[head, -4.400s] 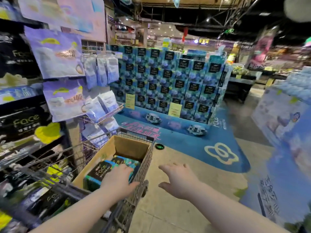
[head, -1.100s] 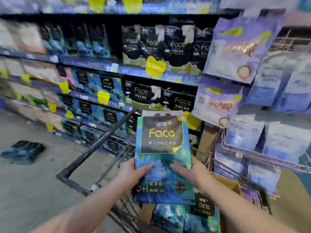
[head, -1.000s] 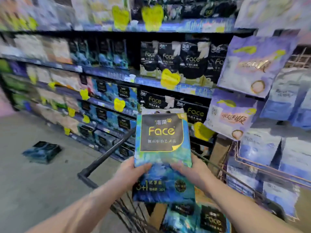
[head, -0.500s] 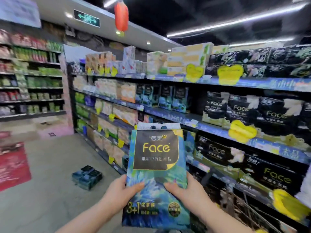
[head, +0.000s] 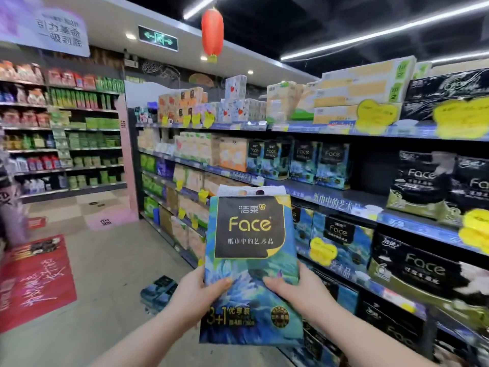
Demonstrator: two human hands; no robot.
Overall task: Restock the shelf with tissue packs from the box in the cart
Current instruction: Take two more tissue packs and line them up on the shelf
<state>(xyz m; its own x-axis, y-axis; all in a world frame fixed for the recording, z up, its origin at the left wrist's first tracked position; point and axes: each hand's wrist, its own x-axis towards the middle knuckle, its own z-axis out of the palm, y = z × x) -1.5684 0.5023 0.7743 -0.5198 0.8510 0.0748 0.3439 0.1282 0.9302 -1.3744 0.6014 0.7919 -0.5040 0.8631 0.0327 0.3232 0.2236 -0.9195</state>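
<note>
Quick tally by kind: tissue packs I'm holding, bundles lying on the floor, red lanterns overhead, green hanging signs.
Held pack, gripped by left hand and right hand: 1
Floor bundle: 1
Red lantern: 1
Green sign: 1
Total: 4

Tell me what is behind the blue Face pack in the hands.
A white printed edge pokes up behind the tissue pack; matching packs sit on the shelf beside it. The left hand and right hand show only thumbs; their fingers and the shelf stretch behind are covered.
</note>
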